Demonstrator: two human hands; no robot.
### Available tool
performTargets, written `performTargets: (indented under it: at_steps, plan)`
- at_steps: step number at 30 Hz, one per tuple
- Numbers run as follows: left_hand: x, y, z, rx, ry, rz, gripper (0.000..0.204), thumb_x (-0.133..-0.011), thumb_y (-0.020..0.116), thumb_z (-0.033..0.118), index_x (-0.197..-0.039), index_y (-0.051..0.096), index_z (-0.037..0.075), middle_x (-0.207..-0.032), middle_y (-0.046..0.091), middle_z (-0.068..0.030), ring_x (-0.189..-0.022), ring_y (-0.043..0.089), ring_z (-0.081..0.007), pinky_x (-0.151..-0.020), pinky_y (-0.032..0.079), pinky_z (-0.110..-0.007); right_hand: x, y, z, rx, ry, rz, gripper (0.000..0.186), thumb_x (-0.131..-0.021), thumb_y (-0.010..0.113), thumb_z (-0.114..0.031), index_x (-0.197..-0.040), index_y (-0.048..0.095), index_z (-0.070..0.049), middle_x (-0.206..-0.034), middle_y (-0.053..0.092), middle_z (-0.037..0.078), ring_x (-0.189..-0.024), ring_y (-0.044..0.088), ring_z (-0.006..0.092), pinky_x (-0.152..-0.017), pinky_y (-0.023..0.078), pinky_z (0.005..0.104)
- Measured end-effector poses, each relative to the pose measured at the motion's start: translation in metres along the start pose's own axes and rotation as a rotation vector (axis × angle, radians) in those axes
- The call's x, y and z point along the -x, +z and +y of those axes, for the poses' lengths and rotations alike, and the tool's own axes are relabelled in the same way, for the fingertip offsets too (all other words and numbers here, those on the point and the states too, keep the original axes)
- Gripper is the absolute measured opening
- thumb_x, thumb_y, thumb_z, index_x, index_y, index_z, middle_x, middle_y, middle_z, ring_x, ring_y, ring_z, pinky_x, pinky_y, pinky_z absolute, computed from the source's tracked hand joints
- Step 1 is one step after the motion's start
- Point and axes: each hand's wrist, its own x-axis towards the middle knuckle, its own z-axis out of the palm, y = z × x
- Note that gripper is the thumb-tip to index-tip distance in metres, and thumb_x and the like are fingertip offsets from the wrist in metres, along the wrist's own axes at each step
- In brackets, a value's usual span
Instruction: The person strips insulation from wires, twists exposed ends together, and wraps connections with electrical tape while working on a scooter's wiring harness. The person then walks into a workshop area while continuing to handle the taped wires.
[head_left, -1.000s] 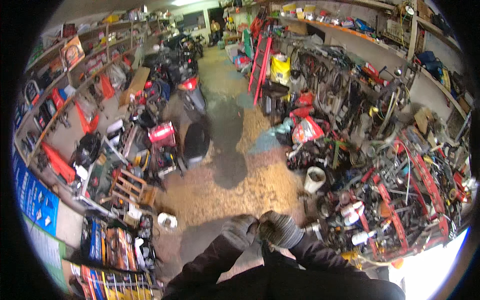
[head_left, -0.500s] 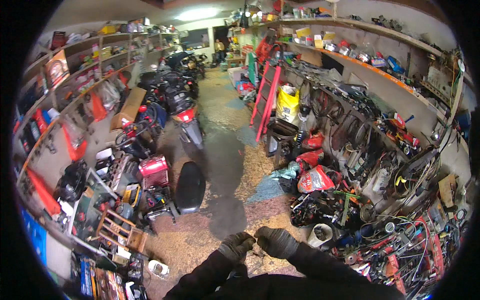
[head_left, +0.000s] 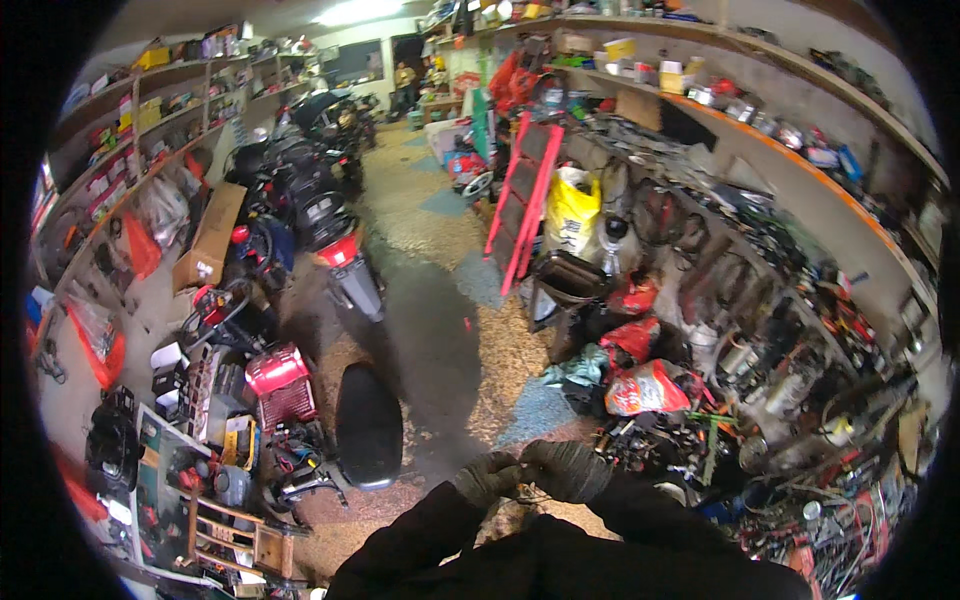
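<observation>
Over the last second the view has tipped up from the floor toward the far end of the room, so the gloved hands have slid to the near bottom edge and the aisle and shelves now fill most of the frame. The hands themselves have stayed together in front of the body, which suggests the fiddly work between them is going on unchanged while the person looks ahead.

The left hand [head_left: 487, 478] and right hand [head_left: 565, 470] wear dark knit gloves and meet at the fingertips. The fingers are curled and pressed together around a small item [head_left: 523, 490] held between the two hands, close to the chest. It looks thin and dark, perhaps a bit of wire or a small metal part, but it is too small and hidden to tell what it is.

Just beyond the hands, to the left, a black seat [head_left: 367, 425] lies on the floor. On the right sit red bags [head_left: 645, 388] among heaped parts. Farther off stand a red scooter [head_left: 335, 250] on the left, a red ladder [head_left: 525, 195] and a yellow bag [head_left: 572, 212] on the right, with shelves [head_left: 760, 150] above.
</observation>
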Motion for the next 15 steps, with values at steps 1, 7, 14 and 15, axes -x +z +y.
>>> performTargets:
  at_steps: [1, 7, 14, 15]
  plan:
    - [-0.009, -0.014, 0.009, 0.043, -0.075, 0.012, 0.029, -0.090, 0.068, 0.028, -0.102, 0.065, 0.002, -0.083, 0.064, -0.0026, -0.075, 0.059, -0.0124, -0.071, 0.050, -0.029, -0.021, 0.002, 0.015, -0.003, 0.000, -0.043, 0.019, -0.082, 0.066, -0.014, -0.100, 0.061, -0.011, -0.080, 0.062, 0.013, -0.073, 0.064, 0.0305, -0.062, 0.050, 0.0398]
    - [-0.083, -0.104, 0.052, 0.027, -0.152, 0.130, 0.032, -0.087, 0.070, 0.028, -0.104, 0.064, 0.002, -0.084, 0.066, -0.0080, -0.068, 0.063, -0.0141, -0.057, 0.050, -0.028, -0.141, -0.004, 0.097, -0.251, -0.106, 0.022, 0.017, -0.081, 0.062, -0.006, -0.098, 0.061, -0.008, -0.077, 0.061, 0.010, -0.069, 0.062, 0.0228, -0.063, 0.050, 0.0361]
    - [-0.196, -0.194, 0.131, -0.612, 0.187, 0.393, 0.028, -0.081, 0.073, 0.021, -0.103, 0.065, 0.004, -0.090, 0.069, -0.0112, -0.081, 0.066, -0.0251, -0.071, 0.052, -0.037, -0.315, -0.057, 0.171, -0.214, -0.182, 0.028, 0.012, -0.081, 0.064, -0.012, -0.091, 0.060, -0.007, -0.077, 0.062, 0.017, -0.070, 0.062, 0.0390, -0.059, 0.049, 0.0438]
    - [-0.214, -0.206, 0.146, -0.844, 0.133, 0.428, 0.027, -0.080, 0.072, 0.021, -0.100, 0.066, 0.005, -0.089, 0.068, -0.0116, -0.081, 0.066, -0.0269, -0.071, 0.052, -0.038, -0.338, -0.064, 0.179, -0.182, -0.218, 0.036, 0.013, -0.081, 0.065, -0.011, -0.093, 0.060, -0.007, -0.077, 0.062, 0.016, -0.070, 0.063, 0.0359, -0.060, 0.050, 0.0413]
